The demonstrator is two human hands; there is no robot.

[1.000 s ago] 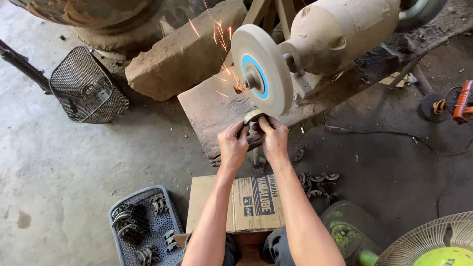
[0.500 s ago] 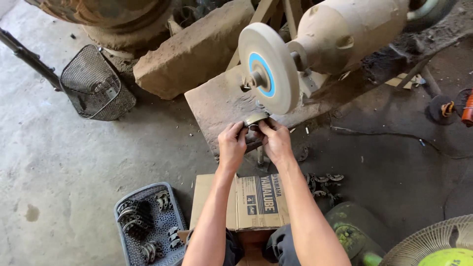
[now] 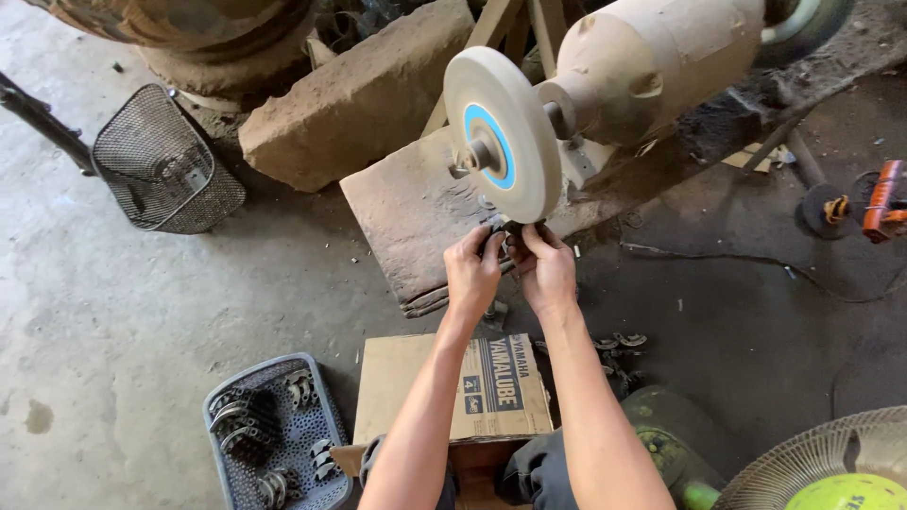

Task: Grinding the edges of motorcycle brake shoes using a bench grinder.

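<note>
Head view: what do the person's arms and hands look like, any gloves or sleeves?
Both forearms are bare, with no sleeves in view. The left hand and right hand wear no gloves; no watch, ring or wristband shows. The arms look slim and long.

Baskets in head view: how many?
2. A dark wire mesh basket on the floor upper left; a grey plastic basket holding metal parts, lower left beside the cardboard box.
</note>
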